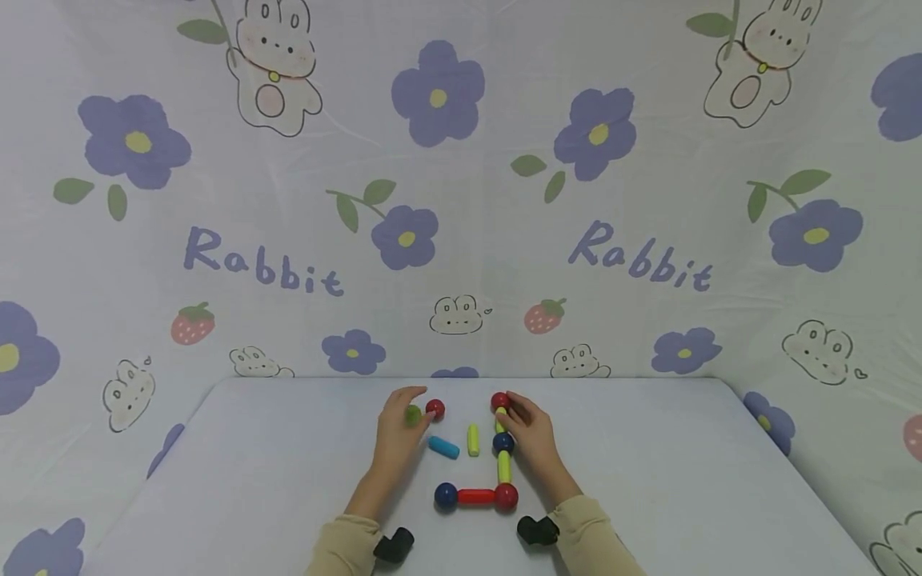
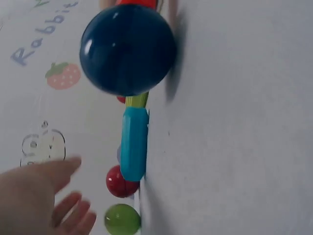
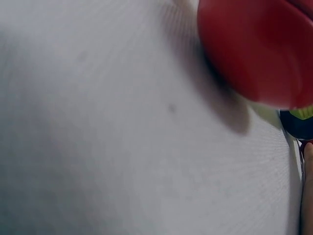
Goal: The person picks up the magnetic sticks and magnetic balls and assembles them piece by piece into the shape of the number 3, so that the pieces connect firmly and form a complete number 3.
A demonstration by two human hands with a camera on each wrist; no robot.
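Over a green ball (image 1: 413, 415) and a red ball (image 1: 435, 410) at the back of the table hovers my left hand (image 1: 398, 430). In the left wrist view its fingers are apart and hold nothing, beside the green ball (image 2: 122, 220). With finger and thumb my right hand (image 1: 536, 436) pinches another red ball (image 1: 500, 402) where it meets a yellow-green rod (image 1: 500, 420). From there a chain runs towards me through a dark blue ball (image 1: 503, 442) and a second yellow-green rod (image 1: 504, 467) to a front red ball (image 1: 507, 497).
A red rod (image 1: 476, 497) joins the front red ball to a blue ball (image 1: 446, 497) on its left. Loose on the white table (image 1: 238, 480) lie a light blue rod (image 1: 443, 447) and a yellow-green rod (image 1: 473, 440). Patterned cloth (image 1: 490, 240) hangs behind.
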